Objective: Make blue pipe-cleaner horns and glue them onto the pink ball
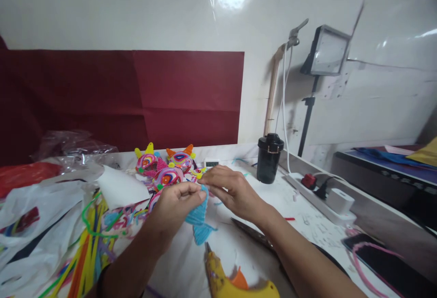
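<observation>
Blue pipe-cleaner figure [200,219], half coiled, held above the white worktable [307,225] between both hands at centre frame. Left hand [175,207] clenched round its upper coils, thumb pressed on top; right hand [232,191] pinching the loose blue end against the left thumb, fingers extended, wrist level, forearm reaching in from lower right. Best wound tight, each turn seated against the last, end kept pinched. Yellow glue gun [235,282] lying just below, nozzle towards the figure. Finished coiled figures [169,168] behind the hands; loose pipe cleaners [85,252] heaped at left; black cup [269,158] to the right.
</observation>
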Demonstrator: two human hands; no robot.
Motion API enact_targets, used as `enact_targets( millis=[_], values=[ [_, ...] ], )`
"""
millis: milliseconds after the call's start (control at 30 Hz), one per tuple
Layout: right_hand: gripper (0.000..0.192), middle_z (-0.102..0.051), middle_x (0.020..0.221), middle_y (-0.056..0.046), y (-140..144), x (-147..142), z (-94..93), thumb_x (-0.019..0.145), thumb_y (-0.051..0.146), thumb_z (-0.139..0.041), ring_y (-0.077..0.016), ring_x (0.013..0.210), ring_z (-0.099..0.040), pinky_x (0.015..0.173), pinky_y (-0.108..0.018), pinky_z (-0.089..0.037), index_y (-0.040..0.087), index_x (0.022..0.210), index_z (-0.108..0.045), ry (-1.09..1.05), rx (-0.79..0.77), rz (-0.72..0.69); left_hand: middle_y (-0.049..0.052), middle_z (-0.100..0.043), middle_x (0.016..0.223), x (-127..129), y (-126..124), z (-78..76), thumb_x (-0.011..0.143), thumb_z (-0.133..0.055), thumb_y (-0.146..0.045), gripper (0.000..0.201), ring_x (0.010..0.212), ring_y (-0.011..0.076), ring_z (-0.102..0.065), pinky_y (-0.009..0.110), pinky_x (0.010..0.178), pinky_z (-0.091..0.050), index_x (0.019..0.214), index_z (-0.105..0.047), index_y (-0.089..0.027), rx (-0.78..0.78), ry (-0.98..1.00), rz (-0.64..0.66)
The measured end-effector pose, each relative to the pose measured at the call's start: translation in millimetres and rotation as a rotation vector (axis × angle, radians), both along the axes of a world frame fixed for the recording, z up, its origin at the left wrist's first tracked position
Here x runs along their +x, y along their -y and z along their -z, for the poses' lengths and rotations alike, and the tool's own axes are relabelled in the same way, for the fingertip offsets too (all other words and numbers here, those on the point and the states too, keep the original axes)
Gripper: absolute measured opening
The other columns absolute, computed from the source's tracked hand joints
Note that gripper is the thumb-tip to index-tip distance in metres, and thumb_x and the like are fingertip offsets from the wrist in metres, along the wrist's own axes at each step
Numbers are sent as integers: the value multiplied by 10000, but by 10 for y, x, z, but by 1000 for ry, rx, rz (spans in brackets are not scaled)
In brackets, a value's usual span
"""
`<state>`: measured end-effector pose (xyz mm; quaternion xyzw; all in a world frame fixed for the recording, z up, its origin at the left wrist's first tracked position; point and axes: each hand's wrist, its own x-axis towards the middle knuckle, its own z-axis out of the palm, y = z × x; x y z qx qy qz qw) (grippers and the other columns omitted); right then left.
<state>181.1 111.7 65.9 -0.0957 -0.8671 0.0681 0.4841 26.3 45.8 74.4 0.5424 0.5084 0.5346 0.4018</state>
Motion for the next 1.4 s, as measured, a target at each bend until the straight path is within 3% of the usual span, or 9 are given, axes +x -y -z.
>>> enact_targets(
  millis=[133, 333, 933, 1233, 1400],
  values=[
    [85, -696, 799, -47, 22, 5, -12, 863, 176, -583, -156, 752, -623, 701, -264, -471, 169, 883, -666, -53, -154, 29, -52, -551, 517, 32, 18, -9, 625, -697, -309, 155, 484, 74, -445, 172, 473, -333, 601, -656, -162, 20, 67, -9],
    [91, -678, 773, -33, 60, -7, -18, 847, 138, -571, -149, 730, -612, 686, -254, -454, 166, 838, -658, -34, -181, 48, -64, -573, 499, 44, -3, 24, 567, -746, -259, 170, 451, 51, -472, 138, 441, -333, 647, -635, -158, 24, 173, -86],
    [141, -620, 714, 7, 212, -17, -77, 818, 101, -515, -108, 652, -554, 570, -195, -386, 159, 808, -643, 35, -411, 83, -39, -653, 548, 1, -99, 136, 565, -746, -166, 157, 532, 114, -629, 177, 502, -479, 654, -616, -169, 172, 75, -197],
    [76, -593, 697, -2, 195, -16, -105, 783, 202, -593, -118, 645, -497, 616, -244, -390, 142, 768, -637, -2, -686, -75, -16, -682, 580, 38, -53, 140, 610, -731, -203, 126, 561, 120, -636, 178, 526, -480, 701, -656, -159, 224, 33, -256],
    [178, -544, 633, 23, 132, -47, -60, 698, 280, -688, -85, 551, -431, 546, -232, -337, 122, 760, -633, -70, -938, -182, -25, -663, 575, 29, -83, 150, 609, -731, -221, 140, 552, 115, -625, 178, 517, -467, 692, -634, -165, 209, 66, -205]
  ],
)
